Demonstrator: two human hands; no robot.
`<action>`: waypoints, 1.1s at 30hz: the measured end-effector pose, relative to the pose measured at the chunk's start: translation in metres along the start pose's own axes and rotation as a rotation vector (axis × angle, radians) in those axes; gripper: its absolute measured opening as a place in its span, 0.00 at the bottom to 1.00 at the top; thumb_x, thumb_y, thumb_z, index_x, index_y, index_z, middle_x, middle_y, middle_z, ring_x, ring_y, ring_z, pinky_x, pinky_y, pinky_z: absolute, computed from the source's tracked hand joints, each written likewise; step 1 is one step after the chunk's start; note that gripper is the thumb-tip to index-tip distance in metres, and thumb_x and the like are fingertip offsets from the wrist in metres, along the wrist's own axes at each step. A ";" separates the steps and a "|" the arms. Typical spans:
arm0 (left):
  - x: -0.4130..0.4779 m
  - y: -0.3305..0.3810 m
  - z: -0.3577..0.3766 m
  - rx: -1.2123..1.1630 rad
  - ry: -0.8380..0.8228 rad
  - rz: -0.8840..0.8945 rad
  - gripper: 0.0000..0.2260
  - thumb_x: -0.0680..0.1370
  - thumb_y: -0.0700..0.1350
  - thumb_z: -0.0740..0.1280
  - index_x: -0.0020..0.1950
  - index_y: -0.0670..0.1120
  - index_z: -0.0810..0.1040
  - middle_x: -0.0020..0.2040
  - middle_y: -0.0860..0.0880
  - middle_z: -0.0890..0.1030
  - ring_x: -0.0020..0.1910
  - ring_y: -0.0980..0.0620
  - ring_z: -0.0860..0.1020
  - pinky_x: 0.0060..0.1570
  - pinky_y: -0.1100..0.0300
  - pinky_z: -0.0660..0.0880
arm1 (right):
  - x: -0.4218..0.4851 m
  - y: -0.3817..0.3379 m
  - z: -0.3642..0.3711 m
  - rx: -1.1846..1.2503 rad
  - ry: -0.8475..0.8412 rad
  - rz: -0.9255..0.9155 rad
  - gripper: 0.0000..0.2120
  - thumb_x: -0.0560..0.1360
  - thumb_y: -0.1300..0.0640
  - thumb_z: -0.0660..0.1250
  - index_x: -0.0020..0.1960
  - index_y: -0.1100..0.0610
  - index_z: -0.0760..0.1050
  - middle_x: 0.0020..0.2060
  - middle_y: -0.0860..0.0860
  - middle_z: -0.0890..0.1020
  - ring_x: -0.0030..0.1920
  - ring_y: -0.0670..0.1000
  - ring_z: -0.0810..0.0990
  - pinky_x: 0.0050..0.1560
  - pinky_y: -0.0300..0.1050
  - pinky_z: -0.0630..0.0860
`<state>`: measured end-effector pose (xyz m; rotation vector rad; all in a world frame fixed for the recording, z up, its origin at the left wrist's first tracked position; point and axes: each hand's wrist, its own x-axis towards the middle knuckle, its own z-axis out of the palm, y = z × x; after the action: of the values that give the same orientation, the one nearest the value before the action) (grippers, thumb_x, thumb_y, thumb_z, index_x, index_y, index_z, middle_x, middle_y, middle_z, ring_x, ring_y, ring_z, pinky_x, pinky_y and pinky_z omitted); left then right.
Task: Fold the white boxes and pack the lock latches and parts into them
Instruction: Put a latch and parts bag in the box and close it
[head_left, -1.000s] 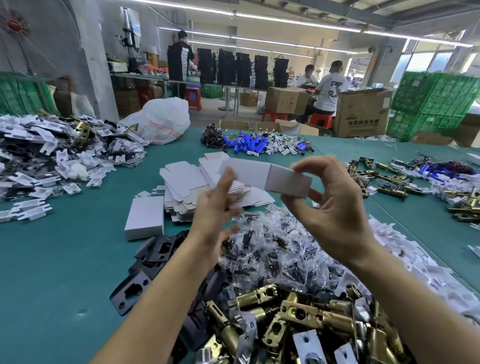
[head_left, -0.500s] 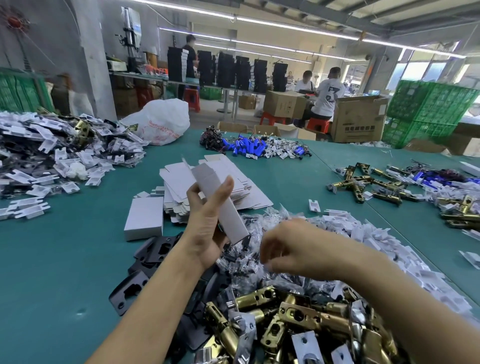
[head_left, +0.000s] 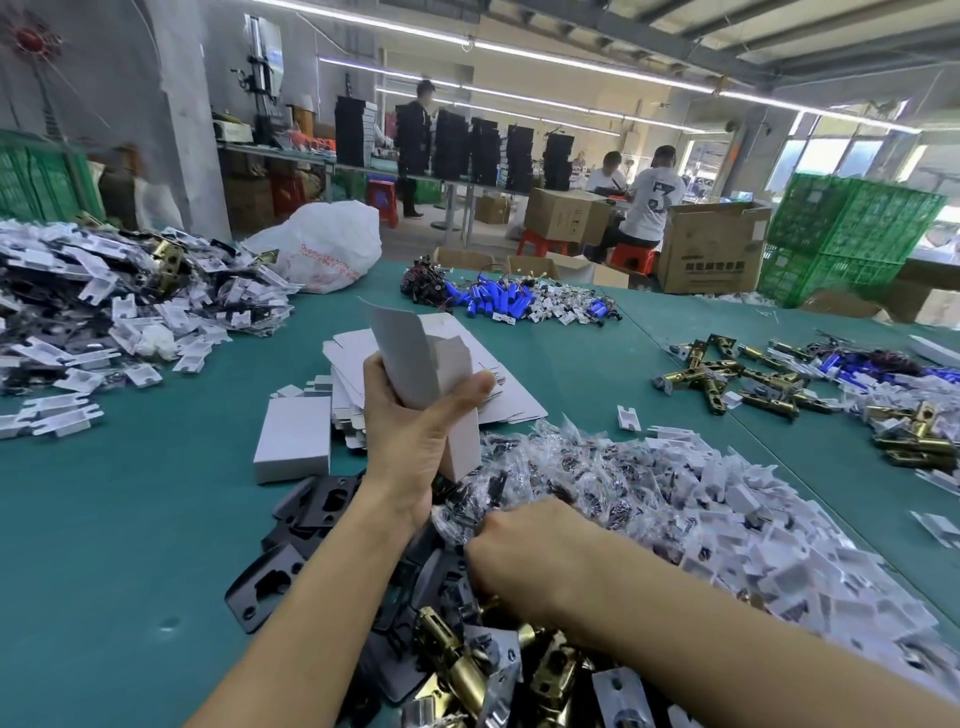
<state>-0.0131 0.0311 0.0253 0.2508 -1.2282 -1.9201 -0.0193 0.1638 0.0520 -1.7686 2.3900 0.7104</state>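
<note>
My left hand (head_left: 415, 431) grips a folded white box (head_left: 421, 364) held upright above the table, its top flap open. My right hand (head_left: 524, 556) is down in the heap of brass lock latches (head_left: 457, 670) and black plates (head_left: 270, 582) near me, fingers curled and buried among the parts; what they hold is hidden. Small clear parts bags (head_left: 587, 478) lie in a pile just beyond it. A stack of flat white box blanks (head_left: 498, 400) sits behind the held box, and one closed white box (head_left: 293, 441) lies to its left.
White plastic pieces (head_left: 779, 545) spread to the right of the bags. More latches (head_left: 727, 379) lie at the right, blue cylinders (head_left: 498, 304) further back, and a mixed heap (head_left: 104, 312) at the left. People work at tables behind the green table (head_left: 104, 519).
My right hand let go of the box and dropped into the latch pile near me. My left hand turned the box upright and now holds it alone.
</note>
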 end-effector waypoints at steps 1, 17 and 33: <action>0.000 -0.001 -0.001 0.022 0.015 0.009 0.37 0.52 0.54 0.84 0.56 0.54 0.71 0.46 0.56 0.83 0.43 0.59 0.82 0.41 0.66 0.78 | 0.000 0.001 0.001 0.004 0.007 -0.021 0.09 0.79 0.64 0.61 0.57 0.61 0.76 0.54 0.57 0.80 0.55 0.60 0.80 0.48 0.53 0.75; -0.003 -0.015 -0.011 0.199 -0.148 -0.089 0.41 0.53 0.48 0.85 0.62 0.54 0.71 0.51 0.52 0.83 0.48 0.56 0.83 0.42 0.62 0.79 | -0.039 0.084 -0.005 1.476 0.387 0.248 0.07 0.82 0.55 0.61 0.58 0.57 0.69 0.45 0.60 0.82 0.41 0.55 0.84 0.41 0.53 0.83; -0.017 -0.024 -0.011 0.386 -0.593 -0.182 0.41 0.56 0.49 0.84 0.66 0.62 0.72 0.61 0.56 0.80 0.60 0.54 0.78 0.52 0.57 0.78 | -0.054 0.086 -0.045 1.135 0.859 0.278 0.06 0.73 0.61 0.74 0.47 0.59 0.77 0.34 0.58 0.84 0.32 0.57 0.83 0.33 0.51 0.82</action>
<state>-0.0088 0.0407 -0.0047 -0.0202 -2.0343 -1.9646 -0.0715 0.2124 0.1375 -1.2677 2.5059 -1.4285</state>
